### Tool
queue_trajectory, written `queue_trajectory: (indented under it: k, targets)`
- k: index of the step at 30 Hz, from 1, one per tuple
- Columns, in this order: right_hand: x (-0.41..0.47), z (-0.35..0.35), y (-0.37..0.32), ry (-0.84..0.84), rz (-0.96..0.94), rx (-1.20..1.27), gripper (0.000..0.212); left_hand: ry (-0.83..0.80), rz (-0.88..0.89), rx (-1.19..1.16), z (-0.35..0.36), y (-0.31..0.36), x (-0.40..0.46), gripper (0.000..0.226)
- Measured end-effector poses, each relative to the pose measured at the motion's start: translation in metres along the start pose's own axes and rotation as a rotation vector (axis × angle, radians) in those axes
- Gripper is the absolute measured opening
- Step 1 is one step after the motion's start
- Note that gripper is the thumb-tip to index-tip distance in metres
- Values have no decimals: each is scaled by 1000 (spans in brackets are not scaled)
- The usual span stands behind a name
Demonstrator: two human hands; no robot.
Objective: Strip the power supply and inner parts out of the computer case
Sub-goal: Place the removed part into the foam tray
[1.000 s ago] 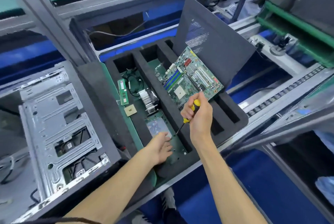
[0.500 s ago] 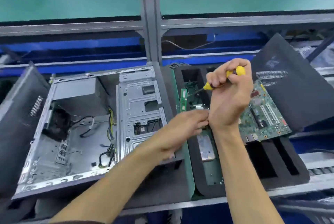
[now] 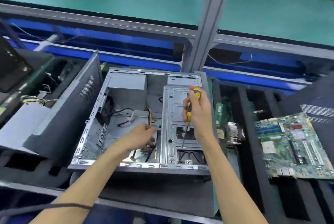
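Observation:
The open computer case (image 3: 90,128) lies on its side in the middle of the bench. A grey power supply (image 3: 127,86) sits in its far left corner, with loose cables (image 3: 126,115) trailing over the case floor. My right hand (image 3: 197,113) grips a yellow-handled screwdriver (image 3: 189,115), tip pointing down over the metal drive cage (image 3: 179,108). My left hand (image 3: 142,136) hovers inside the case beside the cage, fingers loosely curled near the cables; whether it holds anything is unclear.
A black foam tray (image 3: 253,142) at the right holds a green motherboard (image 3: 292,144), a heatsink (image 3: 234,133), a memory stick (image 3: 219,113) and a CPU chip. A dark side panel (image 3: 59,113) leans at the left. A grey frame post (image 3: 207,24) rises behind the case.
My view has swung left from the foam tray to the case. Both hands have moved from above the tray to over the case, the right one still carrying the screwdriver.

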State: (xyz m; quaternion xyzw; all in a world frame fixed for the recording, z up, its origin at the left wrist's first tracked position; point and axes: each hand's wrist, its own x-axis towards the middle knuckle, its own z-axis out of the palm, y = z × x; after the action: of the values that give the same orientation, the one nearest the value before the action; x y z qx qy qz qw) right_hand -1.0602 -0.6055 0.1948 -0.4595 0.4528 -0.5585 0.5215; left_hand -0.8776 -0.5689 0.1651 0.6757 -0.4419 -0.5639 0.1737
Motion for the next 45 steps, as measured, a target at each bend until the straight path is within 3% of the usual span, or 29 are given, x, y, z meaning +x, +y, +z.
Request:
queue_trajectory:
  k: [3, 8, 12, 15, 18, 21, 24, 26, 30, 37, 42, 45]
  targets:
    - [-3, 5, 20, -44, 74, -189, 11, -207, -37, -134, 11, -9, 2, 22]
    - [-8, 10, 26, -56, 55, -334, 12, -325, -61, -315, 1, -4, 0, 22]
    - [-8, 7, 25, -27, 76, -298, 12, -205, -27, -191, -3, -8, -5, 26]
    - [-7, 3, 26, -22, 86, -223, 13, -149, -11, -294, -10, -15, -4, 48]
    - [-6, 2, 27, -2, 91, -203, 14, -106, -14, -354, -23, -23, -4, 53]
    - [-4, 3, 27, 30, 103, -182, 16, -44, 26, -365, -35, -28, -5, 46]
    - [-3, 3, 27, 55, 91, -171, 17, 200, 137, -140, -53, -25, -7, 25]
    - [-4, 5, 27, 71, 77, -174, 17, 387, 229, -20, -71, -20, -12, 23]
    - [-1, 14, 24, 127, 66, -171, 16, 498, 348, -164, -100, -7, -21, 25]
    - [-16, 16, -9, 138, 121, -127, 29, 221, 324, -596, -68, 34, -30, 23]
    - [-43, -47, -35, 276, 34, -331, 14, -4, 354, -570, -2, 70, -30, 29]
    - [-62, -101, -42, 411, 7, -365, 9, -185, 407, -426, 47, 89, -37, 54]
